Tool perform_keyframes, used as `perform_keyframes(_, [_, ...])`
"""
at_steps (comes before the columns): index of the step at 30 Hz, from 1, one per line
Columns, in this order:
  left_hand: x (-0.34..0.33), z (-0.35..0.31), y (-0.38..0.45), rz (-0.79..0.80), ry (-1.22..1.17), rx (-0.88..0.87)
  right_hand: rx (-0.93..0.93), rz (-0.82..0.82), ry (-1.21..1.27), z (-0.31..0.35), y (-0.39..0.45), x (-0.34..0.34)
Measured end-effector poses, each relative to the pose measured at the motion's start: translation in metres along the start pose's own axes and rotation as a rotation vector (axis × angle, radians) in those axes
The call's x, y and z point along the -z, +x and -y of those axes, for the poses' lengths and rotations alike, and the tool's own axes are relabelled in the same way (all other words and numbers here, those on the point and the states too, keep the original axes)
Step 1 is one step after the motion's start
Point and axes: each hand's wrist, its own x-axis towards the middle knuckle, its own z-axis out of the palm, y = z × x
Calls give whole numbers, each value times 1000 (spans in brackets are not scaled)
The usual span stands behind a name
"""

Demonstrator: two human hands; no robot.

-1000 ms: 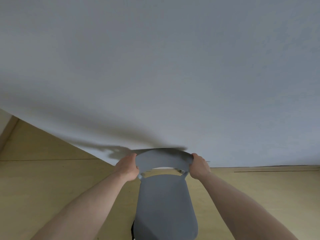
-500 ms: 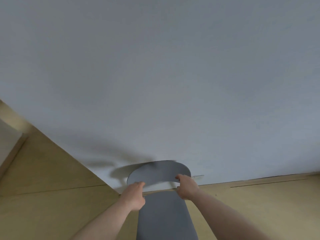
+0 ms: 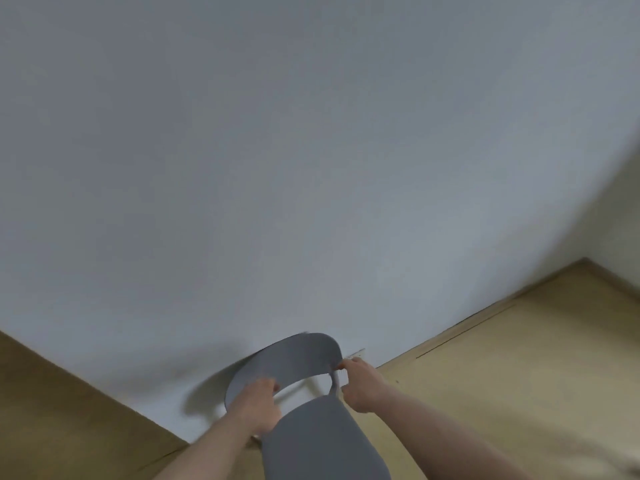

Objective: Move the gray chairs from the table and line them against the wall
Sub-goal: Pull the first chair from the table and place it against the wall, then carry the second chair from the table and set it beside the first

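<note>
One gray chair (image 3: 322,441) stands in front of me, its curved backrest (image 3: 294,358) close to the white wall (image 3: 277,168). My left hand (image 3: 258,401) grips the left end of the backrest. My right hand (image 3: 360,384) holds its right end, beside the support post. The seat fills the lower middle of the view; the legs are hidden beneath it. The picture is tilted and blurred.
Light wooden floor (image 3: 502,375) spreads to the right and at the lower left (image 3: 69,410). At the far right a second wall (image 3: 616,220) meets the white one in a corner. No other chair or table is in view.
The view has swung and tilted, bringing a room corner in at the right. Both hands kept their hold on the backrest, which now sits turned clockwise in the picture.
</note>
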Motion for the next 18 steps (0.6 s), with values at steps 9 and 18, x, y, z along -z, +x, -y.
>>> perform_keyframes(9, [-16, 3, -33, 99, 59, -267, -247, -172, 126, -2, -104, -44])
perform_keyframes(18, [-55, 23, -104, 134, 188, -468, -420, -221, 146, 3, -221, -114])
